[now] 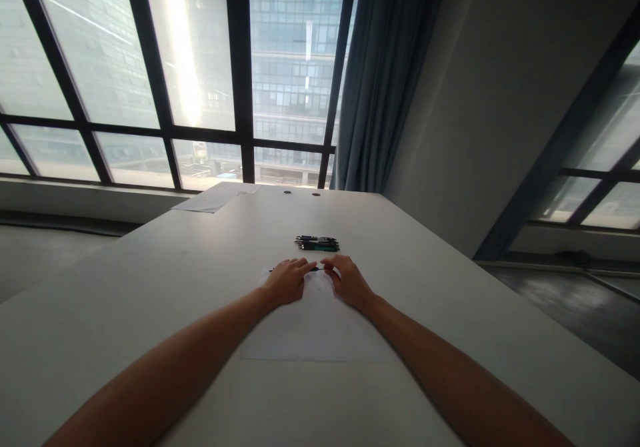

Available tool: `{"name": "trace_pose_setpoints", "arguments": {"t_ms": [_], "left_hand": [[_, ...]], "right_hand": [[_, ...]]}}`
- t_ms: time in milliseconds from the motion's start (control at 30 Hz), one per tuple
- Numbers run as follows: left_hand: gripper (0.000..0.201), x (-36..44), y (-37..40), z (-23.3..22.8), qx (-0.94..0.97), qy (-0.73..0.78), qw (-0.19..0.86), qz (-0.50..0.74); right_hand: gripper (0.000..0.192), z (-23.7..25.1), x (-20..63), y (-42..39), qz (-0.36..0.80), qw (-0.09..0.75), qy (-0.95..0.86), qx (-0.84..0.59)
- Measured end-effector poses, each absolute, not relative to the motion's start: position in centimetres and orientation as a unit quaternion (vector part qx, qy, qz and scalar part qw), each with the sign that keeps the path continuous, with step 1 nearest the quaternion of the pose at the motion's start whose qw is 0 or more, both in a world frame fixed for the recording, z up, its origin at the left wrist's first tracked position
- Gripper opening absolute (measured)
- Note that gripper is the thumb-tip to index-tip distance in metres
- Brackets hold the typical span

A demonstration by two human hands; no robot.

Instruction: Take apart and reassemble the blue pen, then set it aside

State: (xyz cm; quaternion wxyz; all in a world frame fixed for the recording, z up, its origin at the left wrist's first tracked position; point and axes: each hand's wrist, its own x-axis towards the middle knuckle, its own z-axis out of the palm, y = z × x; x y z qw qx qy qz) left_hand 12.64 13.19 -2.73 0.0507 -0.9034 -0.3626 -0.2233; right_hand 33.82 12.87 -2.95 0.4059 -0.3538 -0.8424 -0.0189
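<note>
Both arms stretching forward over the white table (pixel 450 287), left hand (pixel 286 280) and right hand (pixel 349 281) resting palm-down on a paper sheet (pixel 315 333), fingertips pinching a dark pen (pixel 316 269) between them, pen pile (pixel 317 243) lying just beyond.

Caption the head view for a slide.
Both hands, left hand and right hand, grip one pen before a pen pile.

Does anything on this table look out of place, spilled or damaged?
Nothing stands out. The left hand and right hand meet at a dark pen over a sheet of paper; more pens lie bundled neatly behind.
</note>
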Motion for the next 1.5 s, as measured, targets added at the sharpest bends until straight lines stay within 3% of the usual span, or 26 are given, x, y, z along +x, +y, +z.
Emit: {"name": "trace_pose_setpoints", "arguments": {"t_ms": [667,900,1333,1500], "left_hand": [[0.057,12.75,13.55,-3.14,-0.919,-0.3,0.038,-0.254],[0.057,12.69,13.64,-3.22,-0.909,-0.311,0.036,-0.277],[0.063,12.64,13.62,-3.23,-0.919,-0.28,0.051,-0.273],[0.052,12.61,13.54,-3.24,-0.914,-0.292,0.061,-0.277]], "right_hand": [[0.011,-2.62,33.61,12.42,0.015,0.444,-0.84,-0.312],[0.021,-2.65,33.94,12.46,-0.057,0.449,-0.815,-0.362],[0.019,-2.57,33.56,12.19,-0.045,0.429,-0.835,-0.342],[0.023,-2.58,33.45,12.12,-0.026,0.433,-0.83,-0.35]]}}
